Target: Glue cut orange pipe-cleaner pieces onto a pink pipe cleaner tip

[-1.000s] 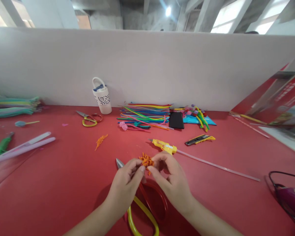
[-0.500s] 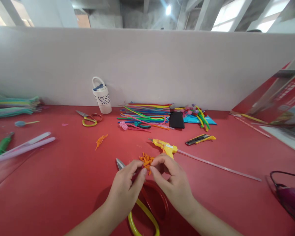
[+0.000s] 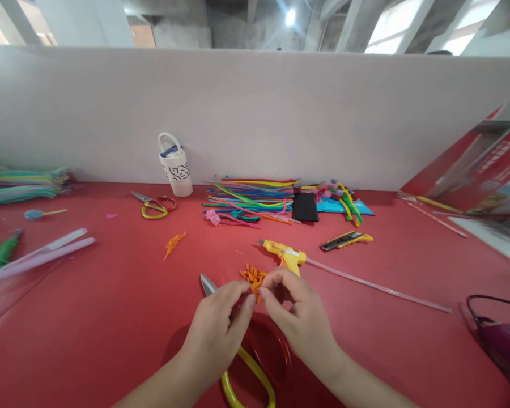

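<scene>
My left hand (image 3: pixel 219 317) and my right hand (image 3: pixel 300 323) meet at the fingertips low in the middle of the view. Both pinch at the near edge of a bunch of short orange strips (image 3: pixel 251 275). Fingers partly cover the bunch, and I cannot tell whether it is one joined piece. A small dark pink bit shows by the left fingertips. Beneath my hands lies a large pair of scissors (image 3: pixel 255 368) with one yellow and one red handle; its blade tip pokes out left of my left hand.
Beyond my hands lie a yellow glue gun (image 3: pixel 284 253) with a long glue stick and a box cutter (image 3: pixel 346 241). Farther back are colourful pipe cleaners (image 3: pixel 253 195), a black phone-like slab (image 3: pixel 305 207), smaller scissors (image 3: pixel 153 207) and a white tumbler (image 3: pixel 177 170). An orange sprig (image 3: pixel 174 245) lies left.
My left fingertips have shifted slightly to the right, closer to the right ones. The right hand and the things on the table look practically the same.
</scene>
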Motion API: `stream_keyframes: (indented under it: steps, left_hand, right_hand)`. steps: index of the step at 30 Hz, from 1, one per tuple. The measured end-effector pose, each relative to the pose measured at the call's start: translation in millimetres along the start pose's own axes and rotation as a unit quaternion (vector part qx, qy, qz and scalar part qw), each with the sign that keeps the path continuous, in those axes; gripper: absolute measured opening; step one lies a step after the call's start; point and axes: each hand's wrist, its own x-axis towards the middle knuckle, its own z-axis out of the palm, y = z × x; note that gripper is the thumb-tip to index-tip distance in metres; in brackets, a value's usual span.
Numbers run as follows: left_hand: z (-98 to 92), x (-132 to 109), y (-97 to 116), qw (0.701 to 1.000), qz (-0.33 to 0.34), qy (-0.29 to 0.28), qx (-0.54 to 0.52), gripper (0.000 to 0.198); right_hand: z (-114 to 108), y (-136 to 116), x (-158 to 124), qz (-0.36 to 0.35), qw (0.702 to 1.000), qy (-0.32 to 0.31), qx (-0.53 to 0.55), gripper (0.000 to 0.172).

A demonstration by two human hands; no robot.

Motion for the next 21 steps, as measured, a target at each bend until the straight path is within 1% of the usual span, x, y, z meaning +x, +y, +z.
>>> stream_keyframes:
  steps: [7, 14, 17, 21]
  left_hand:
    - [-0.8, -1.3, -1.2, 0.999, 0.006, -0.002, 0.044, 0.015]
    - [-1.2, 0.3, -1.1, 0.999, 0.012, 0.009, 0.035, 0.015]
    - [-1.1, 1.3, -1.1, 1.0, 0.008, 0.016, 0.022, 0.014]
    - [-1.3, 1.3, -2.6, 0.999, -0.01, 0.036, -0.007, 0.012]
  right_hand:
    - [-0.3, 0.1, 0.1, 0.007, 1.0, 0.008, -0.011, 0.01]
    - [1.1, 0.3, -1.0, 0.006, 1.0, 0.005, -0.015, 0.011]
    - [0.3, 0.6, -1.3, -0.008, 1.0, 0.007, -0.008, 0.011]
    - [-2.3, 0.8, -1.6, -0.056, 0.998, 0.026, 0.006, 0.011]
